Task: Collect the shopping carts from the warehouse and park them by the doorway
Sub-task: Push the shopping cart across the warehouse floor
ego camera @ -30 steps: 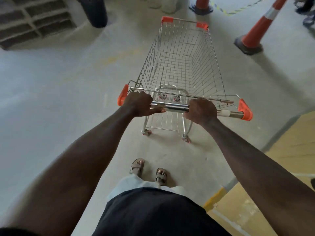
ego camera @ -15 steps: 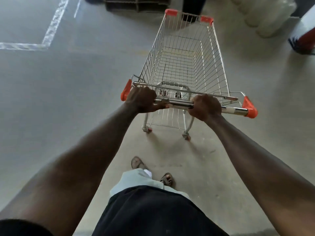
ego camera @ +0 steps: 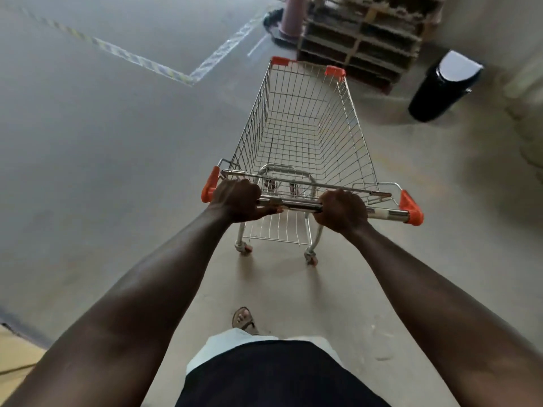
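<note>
A wire shopping cart [ego camera: 302, 136] with orange corner caps stands on the concrete floor straight ahead of me, its basket empty. My left hand [ego camera: 236, 201] grips the left part of its metal handle bar [ego camera: 296, 204]. On the same bar, right of centre, my right hand [ego camera: 342, 211] is closed around it. Both arms are stretched forward. One sandalled foot shows below the cart.
A stack of wooden pallets [ego camera: 367, 36] stands just beyond the cart's front. To the right of it is a black bin with a white lid [ego camera: 443, 88]. A pink-and-black cone [ego camera: 289, 19] sits left of the pallets. Striped floor tape [ego camera: 141, 58] marks the open floor at left.
The view and cart have swung left: the orange cones have left view, the pallets and black bin have shifted to ahead-right, and the floor tape has appeared. Both hands keep their grip on the handle.
</note>
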Demonstrator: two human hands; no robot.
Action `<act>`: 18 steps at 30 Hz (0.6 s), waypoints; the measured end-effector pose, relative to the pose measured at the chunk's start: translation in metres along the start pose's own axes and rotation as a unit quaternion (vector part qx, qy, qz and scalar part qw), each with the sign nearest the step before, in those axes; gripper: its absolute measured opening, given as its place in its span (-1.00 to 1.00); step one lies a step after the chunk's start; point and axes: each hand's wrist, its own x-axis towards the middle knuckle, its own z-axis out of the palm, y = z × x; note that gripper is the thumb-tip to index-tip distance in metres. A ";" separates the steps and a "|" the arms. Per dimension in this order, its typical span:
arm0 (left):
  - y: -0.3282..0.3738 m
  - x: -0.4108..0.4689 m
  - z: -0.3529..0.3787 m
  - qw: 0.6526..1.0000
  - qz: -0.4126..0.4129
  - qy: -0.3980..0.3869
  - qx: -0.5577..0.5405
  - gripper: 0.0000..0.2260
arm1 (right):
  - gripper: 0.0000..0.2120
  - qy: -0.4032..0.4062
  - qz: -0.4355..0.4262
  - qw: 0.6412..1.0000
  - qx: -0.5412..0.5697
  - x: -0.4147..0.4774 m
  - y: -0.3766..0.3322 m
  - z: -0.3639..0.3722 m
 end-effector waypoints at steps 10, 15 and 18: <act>-0.021 -0.052 0.002 0.988 -0.155 -0.006 0.002 -0.36 | -0.80 -0.017 -0.149 0.988 -0.046 0.054 -0.039 0.004; 0.001 -0.082 0.010 0.969 -0.247 0.013 -0.016 -0.37 | -0.79 -0.021 -0.227 0.972 -0.049 0.060 -0.045 0.005; 0.024 -0.101 0.018 0.951 -0.307 0.031 -0.008 -0.28 | -0.78 -0.024 -0.281 0.957 -0.060 0.058 -0.045 0.007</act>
